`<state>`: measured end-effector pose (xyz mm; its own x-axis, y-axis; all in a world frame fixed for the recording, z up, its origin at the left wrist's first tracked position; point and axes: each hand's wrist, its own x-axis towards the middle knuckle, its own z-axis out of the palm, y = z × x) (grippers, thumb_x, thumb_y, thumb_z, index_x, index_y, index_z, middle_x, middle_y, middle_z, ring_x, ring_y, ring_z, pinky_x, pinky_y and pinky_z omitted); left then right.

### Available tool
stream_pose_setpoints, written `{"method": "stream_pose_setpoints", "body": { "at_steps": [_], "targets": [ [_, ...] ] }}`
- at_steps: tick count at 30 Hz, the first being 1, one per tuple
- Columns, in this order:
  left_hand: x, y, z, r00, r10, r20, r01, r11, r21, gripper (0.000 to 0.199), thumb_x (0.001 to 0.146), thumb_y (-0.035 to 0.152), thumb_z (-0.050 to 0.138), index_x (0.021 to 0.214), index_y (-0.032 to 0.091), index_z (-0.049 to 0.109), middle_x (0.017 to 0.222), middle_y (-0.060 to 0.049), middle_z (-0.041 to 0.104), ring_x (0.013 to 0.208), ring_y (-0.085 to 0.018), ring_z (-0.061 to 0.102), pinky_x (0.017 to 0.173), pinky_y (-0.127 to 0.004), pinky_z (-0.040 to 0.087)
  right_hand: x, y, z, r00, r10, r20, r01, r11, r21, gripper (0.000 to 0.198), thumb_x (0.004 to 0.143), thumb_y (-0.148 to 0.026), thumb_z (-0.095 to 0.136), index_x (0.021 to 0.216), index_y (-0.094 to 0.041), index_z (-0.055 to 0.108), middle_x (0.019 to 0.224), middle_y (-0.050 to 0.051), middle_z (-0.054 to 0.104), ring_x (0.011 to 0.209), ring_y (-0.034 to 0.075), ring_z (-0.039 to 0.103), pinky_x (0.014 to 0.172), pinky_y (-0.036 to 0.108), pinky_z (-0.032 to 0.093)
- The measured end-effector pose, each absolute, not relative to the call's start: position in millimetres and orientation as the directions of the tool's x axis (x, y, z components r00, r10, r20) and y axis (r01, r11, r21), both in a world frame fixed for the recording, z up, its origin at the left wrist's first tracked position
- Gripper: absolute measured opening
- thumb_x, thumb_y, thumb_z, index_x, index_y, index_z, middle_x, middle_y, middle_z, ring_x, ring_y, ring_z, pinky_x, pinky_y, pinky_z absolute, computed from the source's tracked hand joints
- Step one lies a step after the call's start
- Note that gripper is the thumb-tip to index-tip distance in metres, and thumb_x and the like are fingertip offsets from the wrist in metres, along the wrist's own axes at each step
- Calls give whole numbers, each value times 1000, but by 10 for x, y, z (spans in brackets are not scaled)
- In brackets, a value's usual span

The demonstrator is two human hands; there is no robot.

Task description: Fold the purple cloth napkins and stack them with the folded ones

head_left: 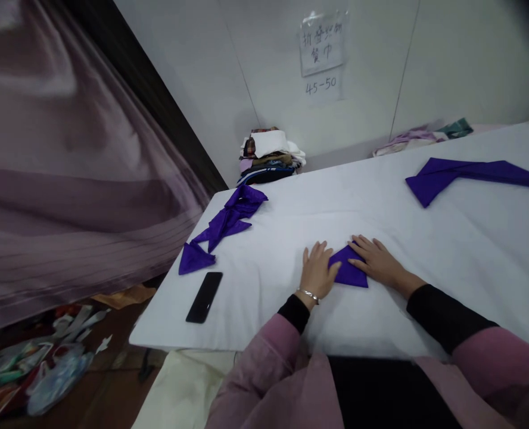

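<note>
A small folded purple napkin (348,269) lies flat on the white-covered table (286,238) in front of me. My left hand (317,271), with a silver bangle at its wrist, rests at the napkin's left edge, fingers stretched and apart, thumb touching the cloth. From the right, my right hand (376,259) lies over the napkin's right side with its fingers spread flat. Part of the cloth's right and upper edge is hidden under that hand. Neither hand grips the cloth.
Folded purple napkins (229,223) lie along the table's left edge, near a black phone (204,297). More purple cloth (465,171) is at the far right. Stacked clothes (271,156) stand behind the table by the wall. A curtain (77,161) hangs at left, with plastic bags (59,375) below.
</note>
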<state>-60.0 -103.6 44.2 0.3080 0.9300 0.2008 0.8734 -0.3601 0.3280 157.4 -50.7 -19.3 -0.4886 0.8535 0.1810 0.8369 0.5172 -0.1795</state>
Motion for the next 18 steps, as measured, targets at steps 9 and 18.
{"method": "stream_pose_setpoints", "body": {
  "at_steps": [9, 18],
  "targets": [
    [-467, -1126, 90, 357, 934, 33, 919, -357, 169, 78, 84, 67, 28, 141, 13, 25, 149, -12, 24, 138, -27, 16, 111, -51, 15, 1566, -501, -196, -490, 853, 181, 829, 520, -205, 62, 90, -58, 26, 142, -25, 31, 146, 9, 33, 134, 27, 25, 106, 51, 22],
    [-885, -1461, 133, 251, 968, 8, 952, -248, 179, 72, 87, 58, 34, 142, 12, 26, 148, -14, 26, 138, -26, 16, 112, -49, 17, 1555, -499, -180, -479, 861, 170, 824, 508, -251, 63, 89, -61, 24, 141, -27, 32, 146, 9, 33, 134, 27, 25, 107, 51, 20]
  ]
}}
